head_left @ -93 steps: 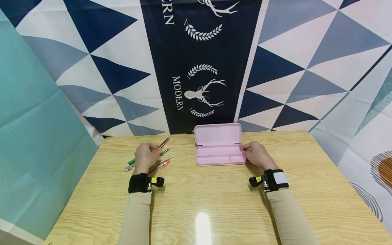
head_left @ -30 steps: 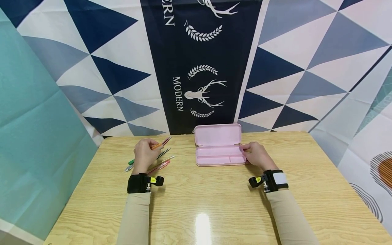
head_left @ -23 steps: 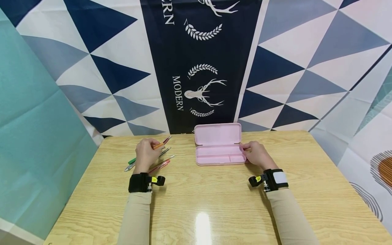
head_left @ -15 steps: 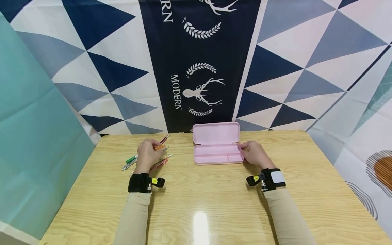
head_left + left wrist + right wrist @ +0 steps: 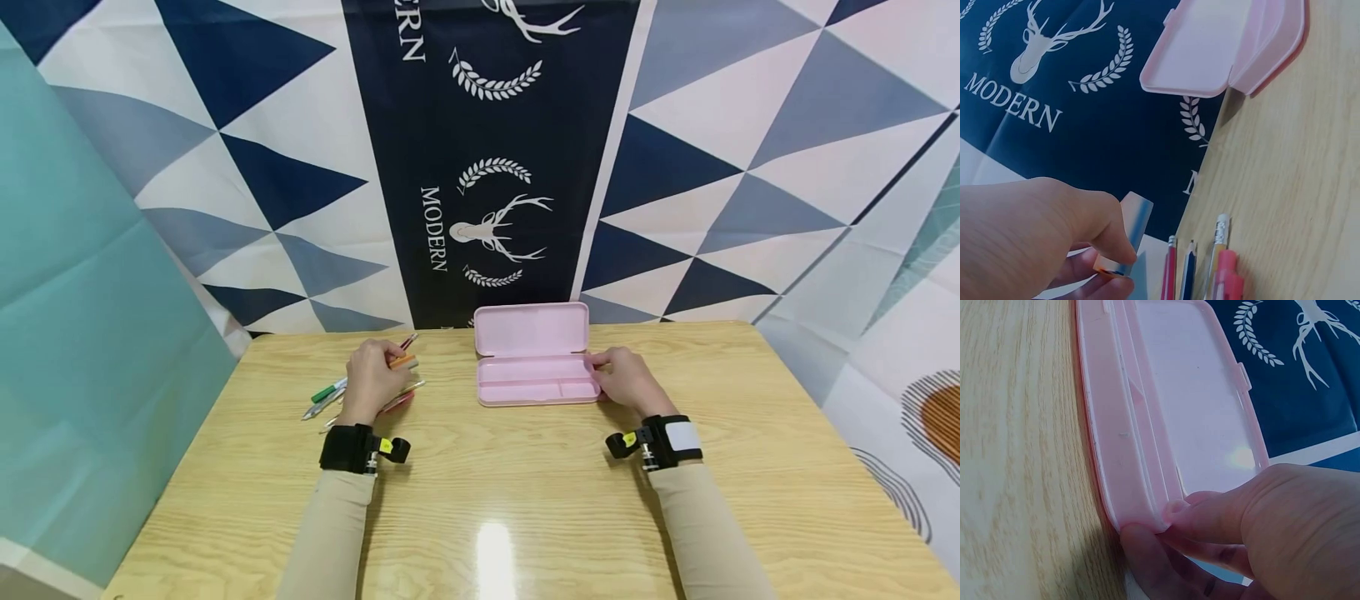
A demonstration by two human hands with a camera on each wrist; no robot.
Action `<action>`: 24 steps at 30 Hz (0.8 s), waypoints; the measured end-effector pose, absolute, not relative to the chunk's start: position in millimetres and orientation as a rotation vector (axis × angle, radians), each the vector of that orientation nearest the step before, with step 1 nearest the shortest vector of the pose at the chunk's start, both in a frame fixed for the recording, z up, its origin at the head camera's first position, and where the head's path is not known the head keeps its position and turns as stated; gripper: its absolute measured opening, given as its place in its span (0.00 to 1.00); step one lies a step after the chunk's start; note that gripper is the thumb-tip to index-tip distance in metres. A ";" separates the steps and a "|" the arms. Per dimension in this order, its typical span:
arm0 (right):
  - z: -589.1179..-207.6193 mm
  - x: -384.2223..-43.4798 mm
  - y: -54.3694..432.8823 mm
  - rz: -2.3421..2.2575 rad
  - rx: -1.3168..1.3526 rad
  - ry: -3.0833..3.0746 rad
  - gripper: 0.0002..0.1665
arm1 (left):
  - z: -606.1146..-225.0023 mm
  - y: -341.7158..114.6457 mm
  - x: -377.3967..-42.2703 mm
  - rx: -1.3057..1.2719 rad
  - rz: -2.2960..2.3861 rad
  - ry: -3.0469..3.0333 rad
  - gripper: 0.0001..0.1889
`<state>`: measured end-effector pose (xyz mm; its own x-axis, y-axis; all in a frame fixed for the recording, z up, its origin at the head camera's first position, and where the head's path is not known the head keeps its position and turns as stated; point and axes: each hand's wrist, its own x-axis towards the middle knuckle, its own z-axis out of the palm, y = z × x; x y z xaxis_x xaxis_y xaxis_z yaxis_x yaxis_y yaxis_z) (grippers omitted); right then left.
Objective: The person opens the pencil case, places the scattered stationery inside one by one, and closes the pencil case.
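Observation:
My left hand [image 5: 371,383], over the pile of pens and pencils, pinches a small eraser-shaped block [image 5: 1138,215], orange on one side and blue-grey on the other, between thumb and fingers. The right hand [image 5: 630,383] grips the right end of an open pink pencil case [image 5: 532,329], its thumb inside the rim and fingers outside. The case's lid stands up at the back, and its divided tray [image 5: 521,367] holds nothing. Under and around the left hand lie a green-ended pen [image 5: 324,394], a silver pen [image 5: 315,410], a red pencil [image 5: 1170,269] and a pink pen [image 5: 1227,275], partly hidden.
A dark pencil [image 5: 1189,272] and a white-tipped pencil [image 5: 1221,231] lie in the same pile. Patterned cloth [image 5: 487,167] hangs right behind the table [image 5: 435,500], and a teal panel [image 5: 97,333] stands along its left side.
The left hand has lifted the orange and blue-grey block and shifted a little to the right with it, uncovering more of the pens on the left. The right hand and pencil case stay in place.

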<state>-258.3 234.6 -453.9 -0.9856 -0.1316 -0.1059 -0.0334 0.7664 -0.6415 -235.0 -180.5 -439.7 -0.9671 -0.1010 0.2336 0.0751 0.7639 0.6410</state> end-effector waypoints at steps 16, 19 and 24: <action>-454.7 -259.1 234.7 -1.015 -0.143 2.821 0.23 | -449.9 -170.2 -236.2 -0.099 -1.010 -2.697 0.12; -454.2 -259.1 234.1 -1.017 -0.139 2.819 0.22 | -454.6 -169.7 -237.9 -0.152 -1.056 -2.673 0.11; -453.5 -258.4 235.9 -1.014 -0.125 2.814 0.23 | -480.6 -167.9 -252.7 -0.202 -1.095 -2.645 0.10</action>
